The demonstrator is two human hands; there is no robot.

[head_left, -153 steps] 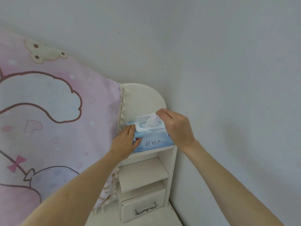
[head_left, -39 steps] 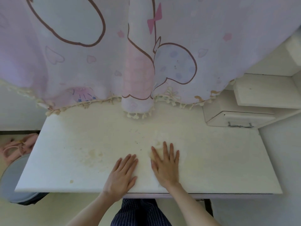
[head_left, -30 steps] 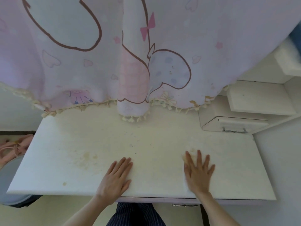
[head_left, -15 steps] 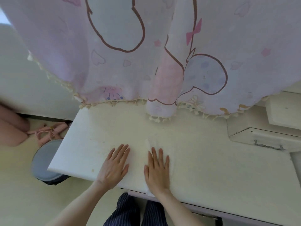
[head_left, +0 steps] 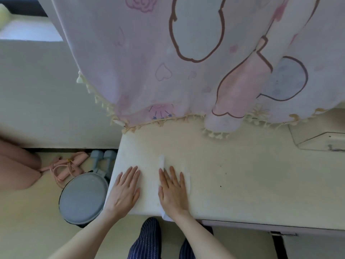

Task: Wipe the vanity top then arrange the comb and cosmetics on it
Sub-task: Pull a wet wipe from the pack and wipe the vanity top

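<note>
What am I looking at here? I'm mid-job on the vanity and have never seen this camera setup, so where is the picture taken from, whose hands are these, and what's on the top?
There is no machine here. The picture comes from a wide-angle camera worn on a person's head, looking forward and down, so the two bare arms reaching in from the bottom are that person's own.

The pale slab is the vanity top. The left hand lies flat on it near its left end, fingers straight, holding nothing. The right hand presses flat on a white wipe, which shows around the fingers and hangs over the front edge at the wrist.

A pink curtain hangs over the back of the top. A small drawer unit stands at the far right. On the floor to the left are a grey bin and a pink skipping rope.

No comb or cosmetics are in view.
</note>
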